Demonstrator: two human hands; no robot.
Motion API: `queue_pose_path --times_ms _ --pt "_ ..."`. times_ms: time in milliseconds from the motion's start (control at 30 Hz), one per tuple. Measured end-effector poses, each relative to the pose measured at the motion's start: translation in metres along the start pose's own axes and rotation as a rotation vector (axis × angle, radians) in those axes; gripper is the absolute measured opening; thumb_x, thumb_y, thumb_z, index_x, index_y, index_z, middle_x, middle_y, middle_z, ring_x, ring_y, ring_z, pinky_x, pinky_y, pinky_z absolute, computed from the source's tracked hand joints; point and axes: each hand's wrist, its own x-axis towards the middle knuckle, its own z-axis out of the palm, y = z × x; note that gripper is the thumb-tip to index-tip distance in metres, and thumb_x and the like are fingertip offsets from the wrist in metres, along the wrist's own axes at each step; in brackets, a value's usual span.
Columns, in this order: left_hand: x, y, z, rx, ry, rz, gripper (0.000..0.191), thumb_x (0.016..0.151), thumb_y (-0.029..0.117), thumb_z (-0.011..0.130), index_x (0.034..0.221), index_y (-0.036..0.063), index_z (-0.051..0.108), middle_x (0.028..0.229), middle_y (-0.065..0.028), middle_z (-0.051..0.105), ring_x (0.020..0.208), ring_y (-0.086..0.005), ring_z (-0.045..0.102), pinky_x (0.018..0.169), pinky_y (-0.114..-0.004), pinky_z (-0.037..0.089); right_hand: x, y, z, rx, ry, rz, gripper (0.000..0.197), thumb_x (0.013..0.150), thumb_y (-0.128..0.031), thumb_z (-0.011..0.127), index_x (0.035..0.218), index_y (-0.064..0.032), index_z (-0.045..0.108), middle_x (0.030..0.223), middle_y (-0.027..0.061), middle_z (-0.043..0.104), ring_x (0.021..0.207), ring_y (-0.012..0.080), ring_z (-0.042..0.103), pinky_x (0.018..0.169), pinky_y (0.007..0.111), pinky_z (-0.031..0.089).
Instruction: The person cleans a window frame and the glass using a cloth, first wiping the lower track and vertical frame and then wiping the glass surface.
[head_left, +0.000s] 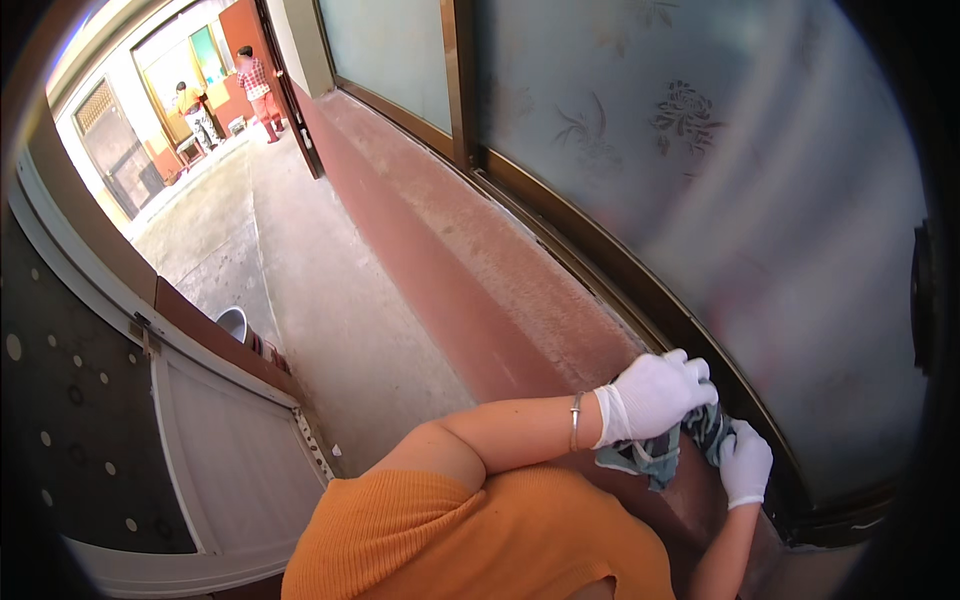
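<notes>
A dark cloth (649, 459) with a teal-and-black pattern is bunched between my two hands, beside the brown frame (600, 274) at the foot of a sliding door. My left hand (654, 397), in a white glove, grips its upper part, and a metal bracelet circles the wrist. Lower and to the right, my right hand (746, 461), also gloved in white, closes on the cloth's other end. Part of the cloth hangs below my left hand over the red ledge (480, 255). Both hands partly hide the cloth. Above them rises the frosted glass panel (637, 180) with etched flowers.
A white-framed door (232, 450) stands at left, near a metal bucket (234, 322) on the concrete floor (322, 300). Farther off, a person (196, 116) bends near a stool, and another person (256, 94) stands by a red door (244, 30).
</notes>
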Motion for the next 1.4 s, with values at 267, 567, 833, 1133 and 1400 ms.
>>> queue_pose_path --times_ms 267,567,833,1133,1400 --pt "-0.028 -0.062 -0.084 0.24 0.203 -0.223 0.029 0.082 0.009 0.066 0.107 0.0233 0.072 0.108 0.0011 0.066 0.09 -0.0258 0.065 0.069 -0.036 0.06 0.081 -0.106 0.027 0.045 -0.065 -0.17 0.024 0.087 -0.015 0.059 0.104 -0.0065 0.074 0.084 0.0207 0.072 0.076 0.0409 0.07 0.073 0.054 0.055" --pt "-0.067 -0.13 -0.155 0.425 0.249 -0.383 0.03 0.084 0.011 0.069 0.112 0.0235 0.073 0.113 0.0016 0.067 0.095 -0.0237 0.066 0.074 -0.035 0.059 0.16 -0.209 0.053 0.073 -0.152 -0.202 0.028 0.087 -0.018 0.057 0.106 -0.0059 0.073 0.089 0.0213 0.074 0.083 0.0406 0.072 0.078 0.053 0.056" --pt "-0.094 -0.183 -0.186 0.482 0.244 -0.424 0.03 0.085 0.011 0.069 0.111 0.0246 0.074 0.112 0.0024 0.068 0.095 -0.023 0.066 0.073 -0.035 0.059 0.201 -0.276 0.062 0.06 -0.2 -0.231 0.023 0.086 -0.019 0.057 0.098 -0.0054 0.072 0.091 0.0222 0.075 0.085 0.0419 0.072 0.081 0.053 0.057" --pt "-0.125 -0.25 -0.183 0.499 0.126 -0.429 0.033 0.085 0.012 0.067 0.115 0.0244 0.071 0.111 0.0001 0.066 0.094 -0.0247 0.065 0.072 -0.036 0.059 0.237 -0.336 0.073 0.023 -0.222 -0.225 0.022 0.088 -0.019 0.055 0.096 -0.0055 0.071 0.092 0.022 0.075 0.087 0.0407 0.073 0.081 0.052 0.057" --pt "-0.126 -0.246 -0.19 0.281 -0.035 -0.603 0.052 0.083 0.043 0.076 0.128 0.021 0.066 0.12 -0.0081 0.064 0.107 -0.0328 0.064 0.084 -0.044 0.059 0.259 -0.363 0.08 -0.009 -0.277 -0.234 0.023 0.089 -0.02 0.056 0.097 -0.0045 0.071 0.092 0.0224 0.075 0.088 0.0406 0.073 0.082 0.052 0.057"
